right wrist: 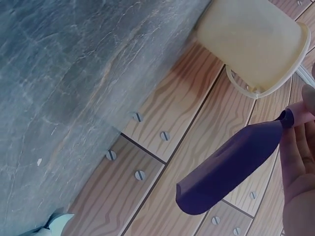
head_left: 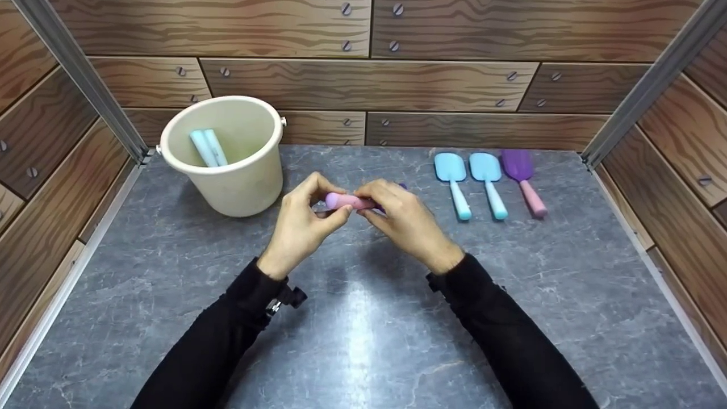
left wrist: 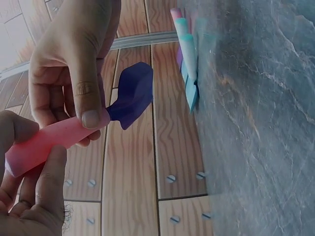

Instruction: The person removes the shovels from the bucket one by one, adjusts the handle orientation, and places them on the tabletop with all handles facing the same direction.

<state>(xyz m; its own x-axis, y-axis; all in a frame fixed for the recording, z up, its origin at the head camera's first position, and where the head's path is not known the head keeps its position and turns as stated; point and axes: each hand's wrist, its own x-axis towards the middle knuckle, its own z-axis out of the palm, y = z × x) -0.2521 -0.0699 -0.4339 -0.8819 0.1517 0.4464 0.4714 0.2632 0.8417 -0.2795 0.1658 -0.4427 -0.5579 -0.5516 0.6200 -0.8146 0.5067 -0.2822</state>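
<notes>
Both hands hold a toy shovel with a pink handle [head_left: 355, 201] and a purple blade [right wrist: 231, 167], raised above the table between them. My left hand [head_left: 295, 227] pinches the handle near its butt end, thumb on the near side. With thumb and fingers, my right hand [head_left: 409, 221] grips the same handle close to the blade. In the head view the right hand hides most of the blade; the left wrist view shows the purple blade [left wrist: 134, 93] pointing away beyond the right hand.
A cream bucket [head_left: 241, 190] stands at the back left, with two light-blue handles [head_left: 208, 147] inside. At the back right lie two blue shovels [head_left: 450, 167], [head_left: 485, 167] and a purple shovel with a pink handle [head_left: 518, 166]. Wood-patterned walls [head_left: 369, 85] border the grey table [head_left: 170, 295].
</notes>
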